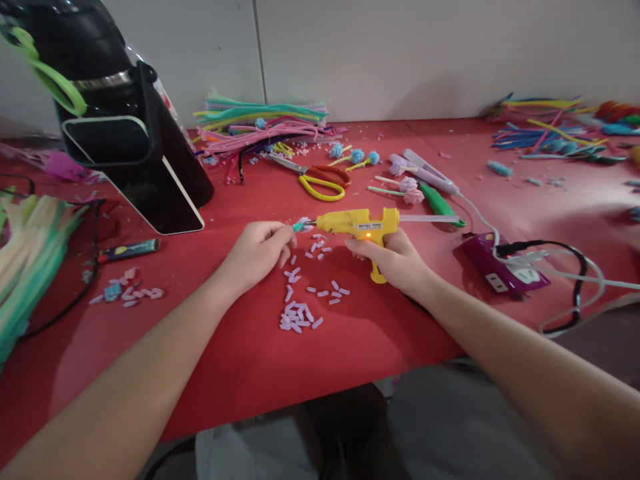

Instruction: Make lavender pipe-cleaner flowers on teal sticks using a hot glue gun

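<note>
My right hand (395, 260) grips a yellow hot glue gun (345, 220) by its handle, with a small orange light lit on its side and a clear glue stick (433, 219) jutting from the back. In my left hand (267, 250), closed fingers pinch a teal pipe cleaner stem (299, 227) with pale lilac pieces at its tip. The gun's nozzle is right at those lilac pieces; whether it touches them I cannot tell. Below, on the red table, lie a heap of short lilac pipe cleaner pieces (297, 317) and several scattered ones.
Scissors (323, 183), pipe cleaner bundles (265, 127) and finished pompom stems (357, 156) lie at the back. A black bottle holder (145, 147) with a phone stands left. At right are a purple power strip (505, 263) with cables and a lilac flat iron (430, 172).
</note>
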{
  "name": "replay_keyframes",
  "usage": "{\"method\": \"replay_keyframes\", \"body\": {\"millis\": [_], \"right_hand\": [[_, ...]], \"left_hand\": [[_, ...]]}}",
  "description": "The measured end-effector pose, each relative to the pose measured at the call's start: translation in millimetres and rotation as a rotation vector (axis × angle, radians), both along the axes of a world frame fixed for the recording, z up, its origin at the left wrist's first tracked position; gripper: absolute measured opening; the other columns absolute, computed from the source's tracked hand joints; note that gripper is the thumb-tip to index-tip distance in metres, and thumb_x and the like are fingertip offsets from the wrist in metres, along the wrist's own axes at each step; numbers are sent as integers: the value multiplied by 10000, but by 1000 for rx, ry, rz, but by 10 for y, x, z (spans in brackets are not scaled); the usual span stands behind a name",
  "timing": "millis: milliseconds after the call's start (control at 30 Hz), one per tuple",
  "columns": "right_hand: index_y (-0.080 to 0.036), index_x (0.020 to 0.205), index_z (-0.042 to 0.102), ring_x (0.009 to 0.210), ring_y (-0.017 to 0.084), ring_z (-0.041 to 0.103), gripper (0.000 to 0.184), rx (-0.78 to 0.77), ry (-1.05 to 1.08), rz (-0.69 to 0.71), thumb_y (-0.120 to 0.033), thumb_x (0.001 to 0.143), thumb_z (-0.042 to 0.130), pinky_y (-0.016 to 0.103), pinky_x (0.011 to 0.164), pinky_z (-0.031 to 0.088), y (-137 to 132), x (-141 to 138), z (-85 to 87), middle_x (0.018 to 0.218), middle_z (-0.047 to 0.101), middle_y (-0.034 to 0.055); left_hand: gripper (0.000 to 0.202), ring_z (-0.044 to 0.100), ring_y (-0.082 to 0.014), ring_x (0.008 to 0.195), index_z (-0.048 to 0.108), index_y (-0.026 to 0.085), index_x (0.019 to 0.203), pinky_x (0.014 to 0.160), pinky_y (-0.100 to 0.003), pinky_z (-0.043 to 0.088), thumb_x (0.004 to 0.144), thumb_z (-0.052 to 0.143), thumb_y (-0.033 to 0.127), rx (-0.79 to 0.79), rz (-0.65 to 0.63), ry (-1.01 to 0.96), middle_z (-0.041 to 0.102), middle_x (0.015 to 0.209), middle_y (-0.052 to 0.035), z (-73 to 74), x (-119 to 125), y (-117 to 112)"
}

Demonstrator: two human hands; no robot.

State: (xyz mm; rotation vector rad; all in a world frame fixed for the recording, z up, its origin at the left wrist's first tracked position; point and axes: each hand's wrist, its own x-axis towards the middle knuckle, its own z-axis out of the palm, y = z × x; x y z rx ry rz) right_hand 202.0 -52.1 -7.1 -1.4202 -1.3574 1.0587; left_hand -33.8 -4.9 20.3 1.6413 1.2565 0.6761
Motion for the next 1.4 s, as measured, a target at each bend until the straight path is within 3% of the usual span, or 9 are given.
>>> {"method": "replay_keyframes", "body": {"millis": [867,1100,1300,1400], "right_hand": [[-210,878,695,628,136,478,267,0,-16,-4,-463,800,729,275,579,400,-5,3,21,690,559,-21],[-204,845,680,644,134,491,225,67,-14,-5,-420,798,726,277,618,415,24,-4,25,692,561,-23],[-168,983,725,591,123,454,325,84,-198,-19,-454,830,698,273,546,364,50,154,92,695,582,-13],[-159,989,739,616,154,517,336,161,-347,-91,-451,825,703,301,581,407,85,309,105,722,642,16]], "left_hand": [[271,450,-89,458,579,178,670,484,-218,328,907,495,280,-13,2,0,527,467,26,14,-4,-4],[272,415,-80,449,560,176,683,471,-220,291,922,487,282,-23,-15,-9,521,476,27,31,1,0],[293,383,-70,445,562,174,724,456,-223,263,958,503,339,-25,-53,-75,529,515,25,-16,-20,24],[285,348,-66,435,559,173,734,446,-231,243,971,489,315,-33,-63,-81,517,531,27,-21,-18,26]]}}
